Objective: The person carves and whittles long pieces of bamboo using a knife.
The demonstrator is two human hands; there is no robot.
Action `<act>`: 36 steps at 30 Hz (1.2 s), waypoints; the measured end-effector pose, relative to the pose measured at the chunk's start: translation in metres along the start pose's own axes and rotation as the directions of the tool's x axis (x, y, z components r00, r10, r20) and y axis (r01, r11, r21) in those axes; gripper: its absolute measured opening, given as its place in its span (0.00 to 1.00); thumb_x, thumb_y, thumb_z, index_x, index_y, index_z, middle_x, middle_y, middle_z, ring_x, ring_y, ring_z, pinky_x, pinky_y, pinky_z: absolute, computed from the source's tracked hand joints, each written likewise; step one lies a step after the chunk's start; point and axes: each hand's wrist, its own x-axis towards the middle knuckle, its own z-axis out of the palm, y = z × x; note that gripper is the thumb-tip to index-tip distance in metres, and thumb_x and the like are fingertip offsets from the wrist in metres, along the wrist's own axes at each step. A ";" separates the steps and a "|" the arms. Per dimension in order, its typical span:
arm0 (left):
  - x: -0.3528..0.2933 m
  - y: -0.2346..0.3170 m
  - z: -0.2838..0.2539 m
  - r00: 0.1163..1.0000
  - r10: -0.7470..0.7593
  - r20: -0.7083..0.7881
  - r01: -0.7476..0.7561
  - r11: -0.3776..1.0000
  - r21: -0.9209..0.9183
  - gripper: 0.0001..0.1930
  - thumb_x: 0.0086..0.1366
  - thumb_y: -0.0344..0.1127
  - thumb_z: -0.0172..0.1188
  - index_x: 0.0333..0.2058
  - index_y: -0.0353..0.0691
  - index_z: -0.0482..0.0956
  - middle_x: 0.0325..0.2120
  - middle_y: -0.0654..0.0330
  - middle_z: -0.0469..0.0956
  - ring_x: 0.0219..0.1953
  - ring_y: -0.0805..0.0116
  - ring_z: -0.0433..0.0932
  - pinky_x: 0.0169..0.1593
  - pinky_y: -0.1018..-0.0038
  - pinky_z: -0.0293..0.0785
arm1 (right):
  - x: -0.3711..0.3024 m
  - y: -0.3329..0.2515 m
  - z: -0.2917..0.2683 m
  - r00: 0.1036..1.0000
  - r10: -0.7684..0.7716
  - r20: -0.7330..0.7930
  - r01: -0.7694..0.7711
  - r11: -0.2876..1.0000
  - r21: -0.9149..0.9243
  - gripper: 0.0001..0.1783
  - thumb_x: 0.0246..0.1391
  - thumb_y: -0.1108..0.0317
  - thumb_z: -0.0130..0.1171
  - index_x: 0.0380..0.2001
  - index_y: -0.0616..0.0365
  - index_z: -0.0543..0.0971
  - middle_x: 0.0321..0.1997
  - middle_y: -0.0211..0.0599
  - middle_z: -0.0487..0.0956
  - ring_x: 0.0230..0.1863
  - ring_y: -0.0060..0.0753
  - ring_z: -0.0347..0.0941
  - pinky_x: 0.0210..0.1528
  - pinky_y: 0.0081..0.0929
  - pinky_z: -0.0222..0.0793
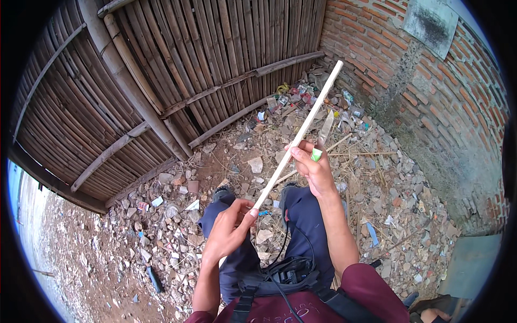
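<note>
A long, pale wooden stick (316,106) slants across the middle, its far end pointing up and to the right. My left hand (230,230) is closed around its near end, thumb on top. Higher up, my right hand (314,171) pinches the same stick between thumb and fingers. That hand also grips a knife (326,130), its blade pointing away from me and a bit of bright green handle showing. The blade stands to the right of the stick, apart from it. The rest of the knife's handle is hidden in my palm.
Stones, rubble and litter cover the ground (388,194) around my legs. A bamboo fence (215,48) runs along the far left and meets a brick wall (431,102) on the right. Thin sticks (366,154) lie beyond my right hand. A cable (307,237) hangs over my lap.
</note>
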 end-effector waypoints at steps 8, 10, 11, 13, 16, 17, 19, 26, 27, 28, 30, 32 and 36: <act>0.012 0.001 0.005 0.997 0.067 -0.031 -0.066 0.997 0.036 0.17 0.85 0.40 0.50 0.40 0.33 0.81 0.19 0.68 0.72 0.20 0.81 0.68 0.25 0.76 0.65 | -0.009 -0.013 0.016 0.999 0.038 0.011 -0.037 0.998 -0.050 0.14 0.71 0.66 0.61 0.50 0.64 0.87 0.34 0.30 0.87 0.18 0.04 0.51 0.20 0.15 0.42; 0.012 0.000 0.006 0.988 0.088 -0.124 -0.089 0.996 -0.003 0.19 0.86 0.41 0.50 0.35 0.35 0.78 0.18 0.70 0.69 0.19 0.82 0.62 0.24 0.77 0.59 | -0.007 -0.012 0.012 0.997 0.053 -0.050 -0.060 0.987 -0.147 0.16 0.71 0.71 0.52 0.48 0.63 0.87 0.33 0.35 0.88 0.18 0.10 0.62 0.21 0.18 0.56; 0.013 0.000 0.007 0.988 0.087 -0.124 -0.089 0.996 -0.006 0.19 0.86 0.41 0.50 0.35 0.35 0.78 0.18 0.70 0.69 0.19 0.82 0.62 0.24 0.77 0.59 | -0.005 -0.001 0.005 0.997 0.054 -0.051 -0.061 0.987 -0.149 0.16 0.71 0.71 0.52 0.48 0.63 0.87 0.33 0.35 0.88 0.18 0.10 0.62 0.21 0.18 0.56; 0.017 0.004 0.010 0.984 0.087 -0.156 -0.086 0.996 0.011 0.20 0.86 0.41 0.49 0.35 0.35 0.78 0.18 0.69 0.69 0.19 0.82 0.62 0.24 0.76 0.59 | -0.004 0.021 -0.009 0.933 -0.349 0.092 0.325 0.702 -0.633 0.15 0.66 0.75 0.51 0.45 0.63 0.86 0.30 0.38 0.86 0.24 0.23 0.78 0.29 0.27 0.72; 0.017 0.015 0.014 0.982 0.076 -0.175 -0.071 0.997 0.031 0.19 0.85 0.40 0.50 0.35 0.34 0.78 0.17 0.67 0.69 0.18 0.80 0.63 0.24 0.73 0.60 | -0.015 0.030 0.004 0.956 -0.272 0.113 0.257 0.582 -0.771 0.11 0.59 0.77 0.56 0.41 0.62 0.85 0.30 0.41 0.87 0.33 0.43 0.86 0.39 0.38 0.79; 0.018 0.017 0.017 0.982 0.077 -0.174 -0.072 0.997 0.032 0.19 0.85 0.40 0.50 0.35 0.34 0.78 0.17 0.67 0.69 0.18 0.80 0.63 0.24 0.73 0.60 | -0.016 0.034 0.009 0.937 -0.309 0.161 0.298 0.472 -0.830 0.10 0.56 0.77 0.58 0.40 0.62 0.85 0.31 0.41 0.87 0.34 0.47 0.86 0.38 0.40 0.80; 0.020 0.019 0.023 0.964 0.148 -0.223 -0.128 0.986 0.103 0.17 0.84 0.38 0.52 0.35 0.33 0.79 0.16 0.62 0.69 0.17 0.75 0.64 0.24 0.68 0.61 | -0.019 0.037 0.015 0.915 -0.355 0.193 0.337 0.405 -0.850 0.10 0.53 0.78 0.61 0.39 0.60 0.84 0.34 0.41 0.88 0.35 0.54 0.85 0.38 0.46 0.80; 0.018 0.027 0.040 0.923 0.250 -0.292 -0.155 0.937 0.315 0.14 0.81 0.35 0.54 0.35 0.33 0.72 0.23 0.37 0.78 0.29 0.31 0.80 0.32 0.45 0.72 | -0.017 0.036 0.022 0.908 -0.389 0.155 0.293 0.327 -0.898 0.08 0.50 0.76 0.62 0.34 0.54 0.83 0.32 0.42 0.86 0.32 0.56 0.83 0.32 0.50 0.76; 0.017 0.027 0.042 0.923 0.253 -0.290 -0.158 0.936 0.315 0.14 0.81 0.35 0.54 0.35 0.33 0.72 0.23 0.37 0.78 0.29 0.31 0.80 0.32 0.45 0.72 | -0.017 0.035 0.022 0.893 -0.421 0.158 0.306 0.312 -0.900 0.05 0.51 0.75 0.62 0.32 0.54 0.82 0.30 0.42 0.85 0.31 0.56 0.83 0.31 0.50 0.75; 0.017 0.028 0.045 0.926 0.243 -0.288 -0.135 0.928 0.346 0.14 0.81 0.36 0.53 0.35 0.33 0.72 0.23 0.37 0.78 0.29 0.31 0.80 0.31 0.44 0.72 | -0.017 0.035 0.022 0.878 -0.450 0.162 0.317 0.295 -0.901 0.03 0.52 0.74 0.62 0.30 0.54 0.81 0.28 0.41 0.84 0.29 0.55 0.82 0.30 0.49 0.74; 0.016 0.027 0.048 0.930 0.234 -0.284 -0.116 0.919 0.377 0.14 0.82 0.37 0.53 0.35 0.34 0.71 0.23 0.36 0.78 0.28 0.31 0.80 0.30 0.44 0.72 | -0.015 0.039 0.021 0.866 -0.477 0.148 0.312 0.286 -0.906 0.01 0.53 0.74 0.62 0.29 0.54 0.80 0.26 0.42 0.83 0.28 0.55 0.82 0.29 0.49 0.73; 0.016 0.024 0.050 0.918 0.265 -0.294 -0.128 0.901 0.414 0.15 0.82 0.39 0.52 0.35 0.35 0.71 0.21 0.37 0.77 0.27 0.31 0.80 0.29 0.44 0.72 | -0.014 0.039 0.022 0.853 -0.505 0.134 0.309 0.280 -0.909 0.02 0.53 0.73 0.62 0.28 0.54 0.79 0.25 0.42 0.83 0.27 0.54 0.82 0.28 0.48 0.72; 0.015 0.026 0.053 0.918 0.261 -0.300 -0.114 0.896 0.429 0.15 0.83 0.39 0.52 0.35 0.36 0.70 0.20 0.39 0.77 0.26 0.32 0.80 0.28 0.44 0.72 | -0.009 0.041 0.021 0.842 -0.531 0.090 0.269 0.270 -0.925 0.03 0.54 0.72 0.62 0.27 0.54 0.78 0.24 0.42 0.82 0.25 0.54 0.81 0.27 0.48 0.71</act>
